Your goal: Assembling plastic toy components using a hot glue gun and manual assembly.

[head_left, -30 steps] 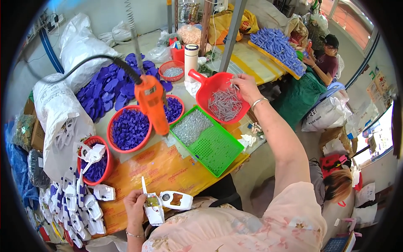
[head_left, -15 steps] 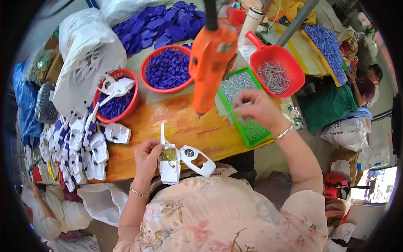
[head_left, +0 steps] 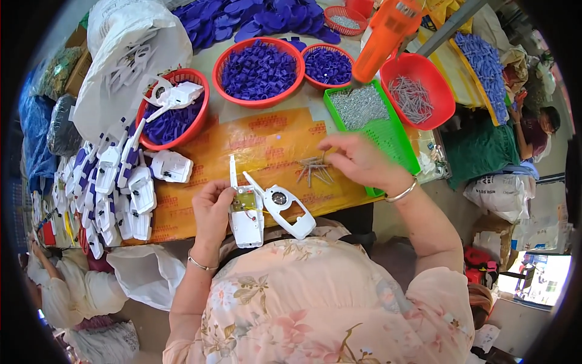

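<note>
My left hand point(head_left: 212, 209) grips the edge of a white plastic housing point(head_left: 247, 230) with a small circuit board point(head_left: 245, 201) inside. A narrow white prong sticks up from its top. Beside it, touching or nearly so, a second white shell point(head_left: 284, 212) carries a round dark part and has an oval opening. My right hand point(head_left: 357, 161) is just above the table, its fingers bent and slightly apart. Under and beside its fingertips several loose grey metal pins point(head_left: 312, 171) lie fanned out. The orange electric screwdriver point(head_left: 388, 39) hangs tilted over the green tray point(head_left: 397, 145) of small silvery parts.
Farther right, a red scoop point(head_left: 445, 100) contains grey pins. Red baskets point(head_left: 260, 104) with purple pieces stand along the back. White-and-purple assemblies point(head_left: 109, 182) are heaped at the left beside a white sack point(head_left: 136, 36). Other people sit at both sides.
My right hand has moved left from over the green tray, and loose pins now lie on the table. The screwdriver has swung up and right. The whole view has shifted slightly.
</note>
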Tool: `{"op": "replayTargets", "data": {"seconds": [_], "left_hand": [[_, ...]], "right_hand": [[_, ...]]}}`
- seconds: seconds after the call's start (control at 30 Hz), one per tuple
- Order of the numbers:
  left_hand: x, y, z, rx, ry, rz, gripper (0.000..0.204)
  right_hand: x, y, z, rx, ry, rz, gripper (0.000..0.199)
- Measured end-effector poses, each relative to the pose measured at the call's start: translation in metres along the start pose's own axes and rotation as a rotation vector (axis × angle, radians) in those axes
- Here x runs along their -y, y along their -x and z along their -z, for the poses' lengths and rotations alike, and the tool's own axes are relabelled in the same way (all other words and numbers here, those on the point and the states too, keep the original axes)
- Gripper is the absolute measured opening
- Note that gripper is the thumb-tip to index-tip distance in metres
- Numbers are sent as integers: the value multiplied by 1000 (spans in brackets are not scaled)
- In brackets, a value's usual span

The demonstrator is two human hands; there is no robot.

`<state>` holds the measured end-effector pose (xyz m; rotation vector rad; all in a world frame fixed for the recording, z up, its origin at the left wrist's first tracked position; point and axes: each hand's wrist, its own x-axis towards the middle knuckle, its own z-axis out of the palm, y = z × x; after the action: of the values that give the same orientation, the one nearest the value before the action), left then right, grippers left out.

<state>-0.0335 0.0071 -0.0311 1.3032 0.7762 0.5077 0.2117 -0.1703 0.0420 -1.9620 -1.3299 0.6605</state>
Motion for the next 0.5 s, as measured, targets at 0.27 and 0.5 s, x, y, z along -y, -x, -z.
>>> {"op": "replayTargets", "data": {"seconds": [0.27, 0.5], "left_hand": [[-16, 4, -13, 103, 48, 54, 18], [-18, 6, -8, 125, 307, 200, 19]], "right_hand": [[-12, 8, 2, -213, 296, 74, 8], [1, 20, -11, -69, 517, 76, 6]]}}
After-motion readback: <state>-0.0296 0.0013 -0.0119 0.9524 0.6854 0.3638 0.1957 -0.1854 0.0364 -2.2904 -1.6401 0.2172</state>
